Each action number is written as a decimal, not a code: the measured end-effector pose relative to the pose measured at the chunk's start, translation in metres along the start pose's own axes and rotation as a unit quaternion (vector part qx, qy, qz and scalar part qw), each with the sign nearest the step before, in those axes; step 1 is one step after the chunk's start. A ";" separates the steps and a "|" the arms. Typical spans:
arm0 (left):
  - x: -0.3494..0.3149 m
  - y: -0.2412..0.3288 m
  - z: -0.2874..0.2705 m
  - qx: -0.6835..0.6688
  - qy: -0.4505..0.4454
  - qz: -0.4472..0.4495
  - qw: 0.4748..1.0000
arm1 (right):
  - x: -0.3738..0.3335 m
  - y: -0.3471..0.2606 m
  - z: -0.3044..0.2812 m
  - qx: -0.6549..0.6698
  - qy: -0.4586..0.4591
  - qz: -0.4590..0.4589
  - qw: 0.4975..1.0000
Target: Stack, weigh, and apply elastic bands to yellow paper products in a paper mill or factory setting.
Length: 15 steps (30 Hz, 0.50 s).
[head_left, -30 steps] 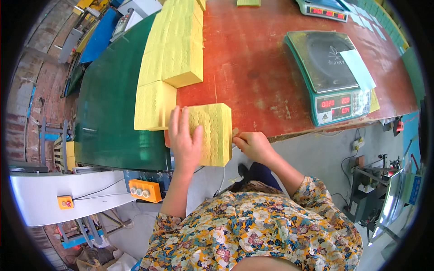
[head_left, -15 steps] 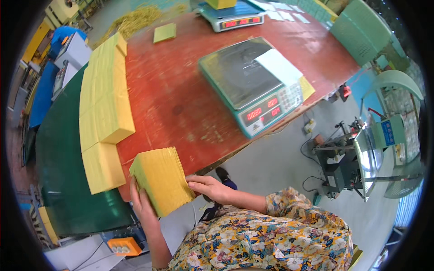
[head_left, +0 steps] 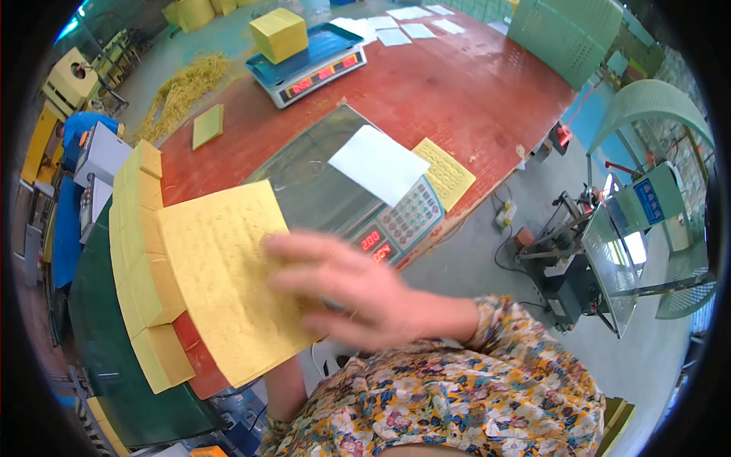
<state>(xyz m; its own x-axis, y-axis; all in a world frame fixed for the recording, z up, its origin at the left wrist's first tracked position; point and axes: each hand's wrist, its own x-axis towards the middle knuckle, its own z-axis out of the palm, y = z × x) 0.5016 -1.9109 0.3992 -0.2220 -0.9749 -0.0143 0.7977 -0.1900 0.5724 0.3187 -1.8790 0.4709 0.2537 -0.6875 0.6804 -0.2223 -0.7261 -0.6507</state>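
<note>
A thick stack of yellow paper point(head_left: 221, 282) is held up in front of me, tilted with its broad, slightly wrinkled face toward me. My left forearm point(head_left: 286, 390) rises beneath it; the stack hides my left hand, which supports it. My right hand point(head_left: 354, 293), blurred by motion, is at the stack's right side with its fingers apart and nothing in them. Beyond the stack lies a flat scale point(head_left: 301, 156) with a lit red display. A white sheet point(head_left: 379, 164) rests across the scale's plate and keypad.
Yellow paper blocks point(head_left: 141, 255) form a row along the left of the red table point(head_left: 472, 91). A second scale point(head_left: 324, 76) carries a yellow block point(head_left: 279, 36). A thin yellow pad point(head_left: 208, 126) lies nearby. Green chairs point(head_left: 563, 38) and a metal-framed machine point(head_left: 582, 266) stand at right.
The stack has turned and come up so its broad face shows. My right hand has moved from its lower edge up to its right side. The view has shifted, revealing more of the far scale.
</note>
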 end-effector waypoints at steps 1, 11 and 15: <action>0.007 -0.007 0.006 -0.025 -0.005 -0.010 1.000 | 0.001 0.011 -0.024 -0.016 0.028 0.014 0.999; 0.033 -0.055 0.011 -0.285 -0.109 -0.158 0.939 | -0.047 0.176 -0.135 -0.249 0.000 0.429 0.868; 0.036 -0.058 0.012 -0.254 -0.099 -0.137 0.952 | -0.046 0.177 -0.145 -0.191 0.013 0.465 0.864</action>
<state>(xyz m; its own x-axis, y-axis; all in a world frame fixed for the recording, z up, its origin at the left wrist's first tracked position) 0.4405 -1.9331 0.3751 -0.5217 -0.8496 0.0775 0.8521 -0.5143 0.0974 0.1317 -1.9775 0.3732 -0.2219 -0.9727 -0.0675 -0.6149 0.1933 -0.7646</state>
